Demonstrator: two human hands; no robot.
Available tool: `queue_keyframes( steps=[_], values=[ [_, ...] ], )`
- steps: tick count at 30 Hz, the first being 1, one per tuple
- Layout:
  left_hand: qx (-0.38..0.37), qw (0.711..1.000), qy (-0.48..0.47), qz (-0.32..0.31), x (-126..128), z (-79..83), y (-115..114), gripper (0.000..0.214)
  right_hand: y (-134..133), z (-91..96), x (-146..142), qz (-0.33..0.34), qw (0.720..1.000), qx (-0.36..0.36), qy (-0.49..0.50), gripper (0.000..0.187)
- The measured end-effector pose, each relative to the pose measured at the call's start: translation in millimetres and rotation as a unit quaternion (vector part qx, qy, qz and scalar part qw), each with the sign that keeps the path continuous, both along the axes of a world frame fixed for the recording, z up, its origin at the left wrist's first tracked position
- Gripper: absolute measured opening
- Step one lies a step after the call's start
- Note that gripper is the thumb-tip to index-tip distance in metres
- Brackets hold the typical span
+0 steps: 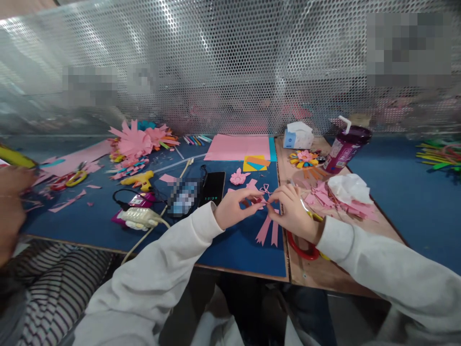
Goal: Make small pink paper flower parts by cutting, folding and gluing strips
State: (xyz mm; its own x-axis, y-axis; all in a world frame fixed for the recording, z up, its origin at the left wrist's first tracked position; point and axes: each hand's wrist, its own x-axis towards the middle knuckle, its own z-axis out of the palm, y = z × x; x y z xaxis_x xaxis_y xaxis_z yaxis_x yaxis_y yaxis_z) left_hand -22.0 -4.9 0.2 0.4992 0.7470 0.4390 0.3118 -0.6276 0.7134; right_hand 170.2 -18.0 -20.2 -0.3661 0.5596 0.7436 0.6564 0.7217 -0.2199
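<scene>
My left hand (236, 207) pinches a small pink paper strip (260, 200) over the blue table top. The fingertips of my right hand (293, 211) close on the strip's other end; its exact shape is too small to make out. Below my hands lie cut pink paper strips (265, 230) with notched ends. A folded pink paper flower (238, 177) rests just beyond my left hand, and small pink loops (265, 188) lie between the hands. Partly under my right hand is a pair of scissors with red handles (304, 251).
Left of my hands are a phone (213, 187), a yellow glue gun (140, 180) and a power strip (139, 217) with cords. Pink sheets (237, 147) lie behind. At right stand a purple cup (346, 150) and a tissue pack (298, 136). Another person's hand (14, 206) is far left.
</scene>
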Motion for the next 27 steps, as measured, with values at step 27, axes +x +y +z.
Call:
queue_keyframes(
  steps=[27],
  values=[
    [-0.351, 0.925, -0.147, 0.006, 0, 4.6, 12, 0.025, 1, 0.7, -1, 0.001, 0.999, -0.028, 0.03, 0.015]
  ],
)
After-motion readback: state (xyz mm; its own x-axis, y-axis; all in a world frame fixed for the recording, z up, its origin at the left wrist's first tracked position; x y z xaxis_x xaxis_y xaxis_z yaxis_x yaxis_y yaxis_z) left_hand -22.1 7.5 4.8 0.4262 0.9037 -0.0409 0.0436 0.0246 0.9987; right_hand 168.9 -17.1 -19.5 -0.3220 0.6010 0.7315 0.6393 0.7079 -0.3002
